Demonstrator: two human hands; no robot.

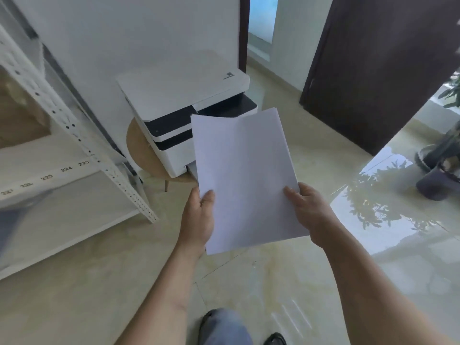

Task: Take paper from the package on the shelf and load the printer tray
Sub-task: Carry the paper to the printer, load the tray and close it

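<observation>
The left hand (199, 215) grips the near left edge of a stack of paper (245, 178), thumb on top and the other fingers hidden underneath. The right hand (307, 210) grips the near right edge the same way. Between the 2 hands the stack hangs in the air, tilted with its far edge up, above the floor (273, 295) and in front of the printer (184, 113), which it partly covers.

The printer stands on a small round wooden table (142, 150), filling most of the top up to its front edge. Just under the paper's left edge, at the printer's foot, a pale lip that may be the tray (191, 169) pokes out; the stack hides the rest, so I cannot tell how far it is pulled open. The shelf (64, 170) is to the left, well apart from the hands. No package can be made out on it.

Risks from here, as I judge them:
- The sheets are held only at 2 near points, so the far end may sag or fan and the corners may catch on the tray's rim.
- If the stack goes in skewed, sheets may buckle or feed crooked.
- Loosening 1 grip early may let sheets slide onto the glossy floor.
- Pushing hard may shift the printer on the small table.
</observation>
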